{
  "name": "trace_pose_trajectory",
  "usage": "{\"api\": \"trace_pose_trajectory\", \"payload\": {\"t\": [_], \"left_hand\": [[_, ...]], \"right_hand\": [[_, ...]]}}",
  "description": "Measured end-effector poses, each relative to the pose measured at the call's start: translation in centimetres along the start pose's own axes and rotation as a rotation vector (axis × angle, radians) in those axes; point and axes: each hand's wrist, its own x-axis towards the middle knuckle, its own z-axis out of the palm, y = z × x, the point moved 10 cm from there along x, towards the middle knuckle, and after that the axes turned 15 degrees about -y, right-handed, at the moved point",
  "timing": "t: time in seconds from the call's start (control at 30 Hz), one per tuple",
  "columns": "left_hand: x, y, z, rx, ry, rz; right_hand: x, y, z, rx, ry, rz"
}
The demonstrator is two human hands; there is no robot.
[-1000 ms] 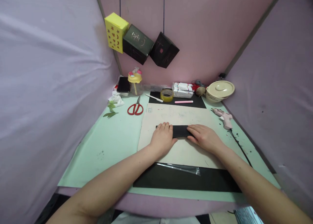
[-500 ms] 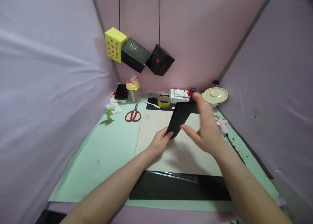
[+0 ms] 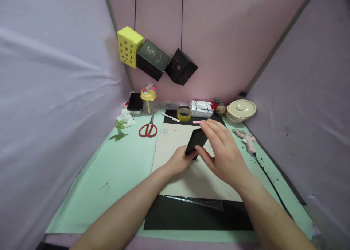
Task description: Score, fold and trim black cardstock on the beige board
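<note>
A folded black card (image 3: pixel 197 140) stands tilted above the large pale board (image 3: pixel 175 180). My left hand (image 3: pixel 182 159) grips its lower left end, thumb in front and fingers mostly hidden behind. At the card's upper right edge is my right hand (image 3: pixel 222 151), its fingers bent over the edge and its thumb tip against the near face. The fingertips' contact behind the card is hidden. Under the board lies a black sheet (image 3: pixel 197 217), with a strip of clear film (image 3: pixel 197 202) showing at the board's front edge.
Red-handled scissors (image 3: pixel 148 130) and green leaves (image 3: pixel 119 131) lie left. Behind are a white pen (image 3: pixel 170 117), yellow tape (image 3: pixel 184 114), markers (image 3: pixel 201 107) and a lidded bowl (image 3: pixel 241 109). A glue gun (image 3: pixel 248 142) lies right. Black boxes (image 3: pixel 153 58) and a yellow box (image 3: pixel 129 47) hang above.
My right hand has come down and left, closing around the card's upper edge. The card has tipped lower and looks shorter. My left hand keeps its grip. The view has shifted slightly.
</note>
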Motion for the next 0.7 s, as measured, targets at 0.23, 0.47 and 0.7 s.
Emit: {"api": "trace_pose_trajectory", "payload": {"t": [0.23,0.47,0.7], "left_hand": [[-0.2,-1.3,0.1,-0.213,-0.028,-0.052],[-0.3,-1.0,0.3,-0.220,-0.038,-0.076],[-0.2,-1.5,0.0,-0.226,-0.021,-0.120]], "right_hand": [[0.2,4.4,-1.7,0.300,0.139,0.161],[0.4,9.4,3.7,0.749,-0.081,0.430],[0.0,9.0,4.6,0.826,0.001,0.455]]}}
